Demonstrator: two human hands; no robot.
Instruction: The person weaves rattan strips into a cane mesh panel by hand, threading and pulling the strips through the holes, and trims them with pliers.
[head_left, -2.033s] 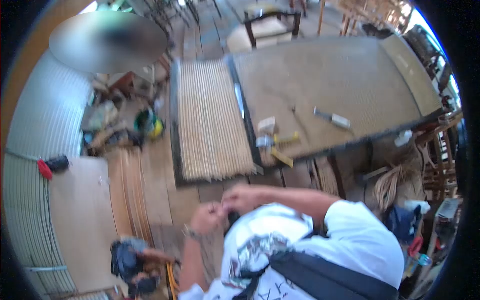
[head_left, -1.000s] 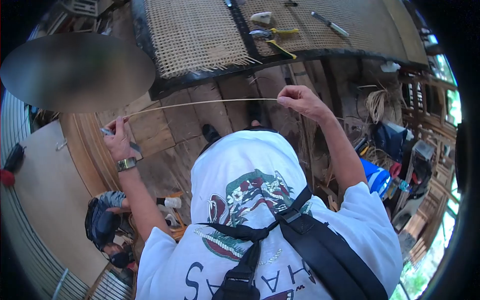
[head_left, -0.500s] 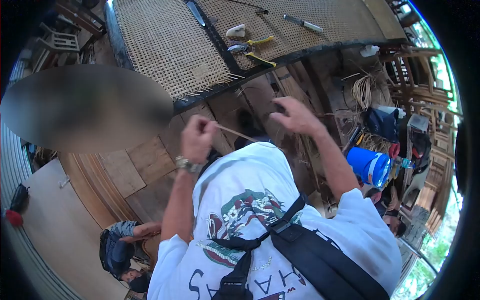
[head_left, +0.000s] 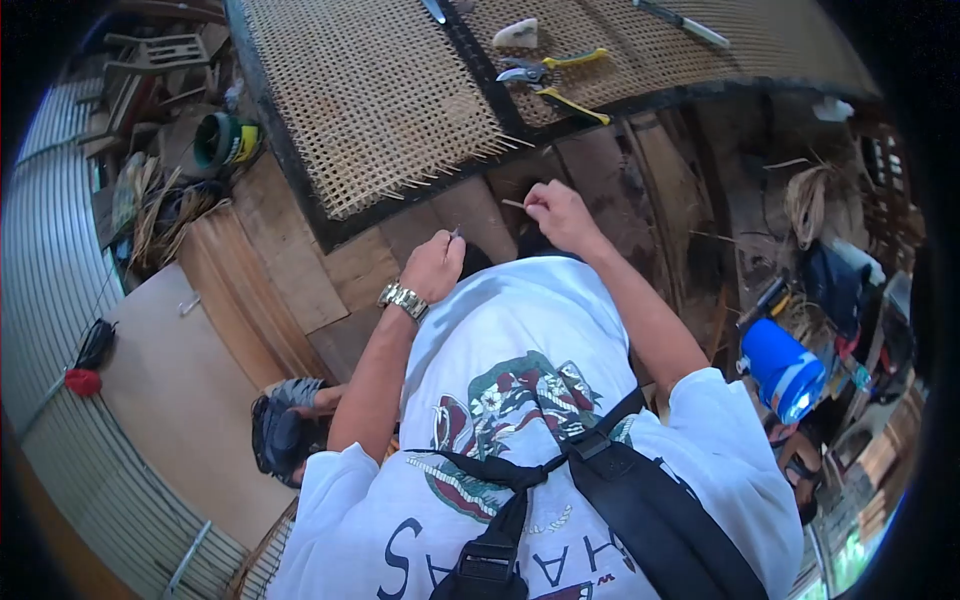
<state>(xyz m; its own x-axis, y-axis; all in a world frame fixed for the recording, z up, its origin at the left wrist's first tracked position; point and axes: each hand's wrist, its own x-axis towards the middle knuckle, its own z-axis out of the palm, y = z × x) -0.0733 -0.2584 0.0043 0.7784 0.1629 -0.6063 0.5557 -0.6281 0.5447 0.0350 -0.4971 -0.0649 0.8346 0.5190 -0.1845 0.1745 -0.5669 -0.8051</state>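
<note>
My left hand (head_left: 432, 268), with a metal watch on its wrist, is closed in front of my shirt. A small greyish tip shows by its thumb; the rest of what it holds is hidden. To the right and a little farther forward, my right hand (head_left: 562, 218) pinches a short, light cane strip (head_left: 513, 203) whose end points left. Both hands are apart, just short of the woven cane panel (head_left: 390, 110) with its frayed edge and dark frame. Yellow-handled pruning shears (head_left: 552, 76) lie on the panel, beyond my hands.
A whitish block (head_left: 516, 35), a knife blade (head_left: 434, 10) and a slim pen-like tool (head_left: 685, 24) lie on the panel. At right are a blue water jug (head_left: 780, 368) and a cane coil (head_left: 806, 205). A dark green bucket (head_left: 222, 142) stands left. A person crouches lower left (head_left: 285, 425).
My right hand has come inward and now pinches a cane strip; before, it was open. My left hand, which held a long strip, has moved right and lower. The view has shifted.
</note>
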